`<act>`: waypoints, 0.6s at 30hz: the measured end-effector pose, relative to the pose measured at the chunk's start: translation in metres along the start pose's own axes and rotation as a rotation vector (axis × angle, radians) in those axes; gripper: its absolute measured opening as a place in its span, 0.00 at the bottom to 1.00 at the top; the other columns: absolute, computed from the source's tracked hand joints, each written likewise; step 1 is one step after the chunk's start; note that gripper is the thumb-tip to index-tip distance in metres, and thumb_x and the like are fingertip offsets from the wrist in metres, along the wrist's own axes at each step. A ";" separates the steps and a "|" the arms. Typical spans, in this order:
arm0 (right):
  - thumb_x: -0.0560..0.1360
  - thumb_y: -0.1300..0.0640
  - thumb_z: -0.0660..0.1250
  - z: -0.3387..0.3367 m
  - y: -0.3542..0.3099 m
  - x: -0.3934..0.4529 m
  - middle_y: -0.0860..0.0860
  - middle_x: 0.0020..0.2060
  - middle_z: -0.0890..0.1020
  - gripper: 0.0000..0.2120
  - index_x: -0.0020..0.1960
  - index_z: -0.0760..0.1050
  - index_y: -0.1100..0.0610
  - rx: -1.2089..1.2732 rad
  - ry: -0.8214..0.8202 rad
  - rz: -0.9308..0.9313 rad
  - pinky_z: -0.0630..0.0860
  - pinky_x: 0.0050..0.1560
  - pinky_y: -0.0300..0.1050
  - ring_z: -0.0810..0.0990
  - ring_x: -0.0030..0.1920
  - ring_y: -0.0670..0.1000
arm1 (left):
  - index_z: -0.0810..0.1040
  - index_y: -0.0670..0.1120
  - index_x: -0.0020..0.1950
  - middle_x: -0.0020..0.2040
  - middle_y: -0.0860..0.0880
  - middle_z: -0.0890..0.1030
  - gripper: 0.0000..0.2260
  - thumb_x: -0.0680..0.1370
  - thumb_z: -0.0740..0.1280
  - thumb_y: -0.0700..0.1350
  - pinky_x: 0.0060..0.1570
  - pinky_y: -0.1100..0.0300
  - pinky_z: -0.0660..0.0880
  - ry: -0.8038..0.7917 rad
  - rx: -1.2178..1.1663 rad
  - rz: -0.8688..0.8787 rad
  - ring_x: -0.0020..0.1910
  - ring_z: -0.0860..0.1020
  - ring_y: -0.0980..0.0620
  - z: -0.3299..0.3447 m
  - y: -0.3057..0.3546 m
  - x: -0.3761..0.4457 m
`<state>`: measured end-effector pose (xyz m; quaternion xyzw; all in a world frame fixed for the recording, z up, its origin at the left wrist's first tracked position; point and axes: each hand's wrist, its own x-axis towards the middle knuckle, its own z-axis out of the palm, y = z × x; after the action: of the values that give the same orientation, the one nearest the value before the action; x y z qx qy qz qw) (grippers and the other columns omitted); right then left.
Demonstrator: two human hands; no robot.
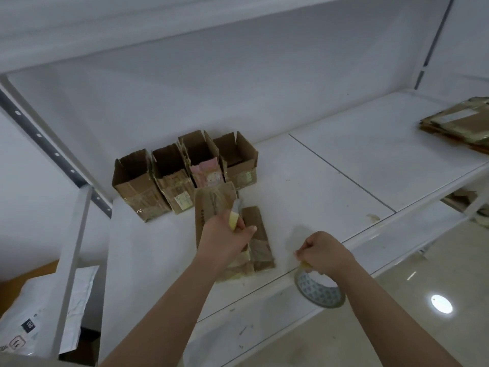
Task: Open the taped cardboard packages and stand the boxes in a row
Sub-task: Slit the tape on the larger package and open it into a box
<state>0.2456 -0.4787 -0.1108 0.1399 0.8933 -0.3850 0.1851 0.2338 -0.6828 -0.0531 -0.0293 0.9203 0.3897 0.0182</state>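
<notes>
White shelf [330, 168]: four open boxes [185, 173], taped, upright.

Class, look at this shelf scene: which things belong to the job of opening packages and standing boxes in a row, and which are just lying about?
Part of the job:
- four open boxes standing in a row
- flat taped package
- left hand on that package
- shelf

Lying about:
- stack of flattened cardboard, far right
- white mailing bag, lower left

Unclear: roll of tape held by right hand.

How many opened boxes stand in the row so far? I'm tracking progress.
4, side by side at the shelf's back: leftmost, second, third, rightmost. None seem hidden.
</notes>
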 end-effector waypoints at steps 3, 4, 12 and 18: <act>0.74 0.51 0.70 -0.008 -0.005 0.002 0.49 0.26 0.82 0.12 0.34 0.79 0.56 0.052 0.059 -0.031 0.78 0.40 0.46 0.80 0.29 0.49 | 0.71 0.48 0.42 0.37 0.51 0.77 0.07 0.75 0.68 0.42 0.41 0.56 0.76 -0.048 0.278 0.089 0.40 0.78 0.50 0.007 0.008 0.000; 0.74 0.51 0.70 -0.009 -0.008 0.001 0.49 0.26 0.82 0.12 0.35 0.79 0.55 0.063 0.079 -0.046 0.79 0.42 0.47 0.80 0.29 0.49 | 0.70 0.48 0.44 0.39 0.51 0.76 0.06 0.76 0.67 0.41 0.41 0.55 0.77 -0.058 0.364 0.103 0.42 0.78 0.49 0.009 0.012 0.000; 0.75 0.47 0.70 -0.001 -0.010 -0.005 0.47 0.32 0.82 0.11 0.37 0.79 0.52 0.064 0.103 -0.061 0.81 0.48 0.52 0.83 0.34 0.49 | 0.73 0.43 0.60 0.41 0.49 0.72 0.12 0.77 0.65 0.36 0.35 0.58 0.71 -0.217 0.931 0.132 0.43 0.77 0.48 0.018 0.040 0.006; 0.75 0.46 0.69 -0.003 -0.014 -0.004 0.46 0.35 0.83 0.12 0.36 0.78 0.50 0.078 0.124 -0.086 0.81 0.49 0.52 0.83 0.37 0.49 | 0.74 0.47 0.59 0.44 0.51 0.76 0.19 0.75 0.68 0.58 0.43 0.57 0.76 -0.216 0.658 0.042 0.46 0.77 0.50 0.007 0.035 0.014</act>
<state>0.2429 -0.4861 -0.0989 0.1322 0.8925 -0.4177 0.1070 0.2170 -0.6543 -0.0339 0.0385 0.9898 0.0734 0.1160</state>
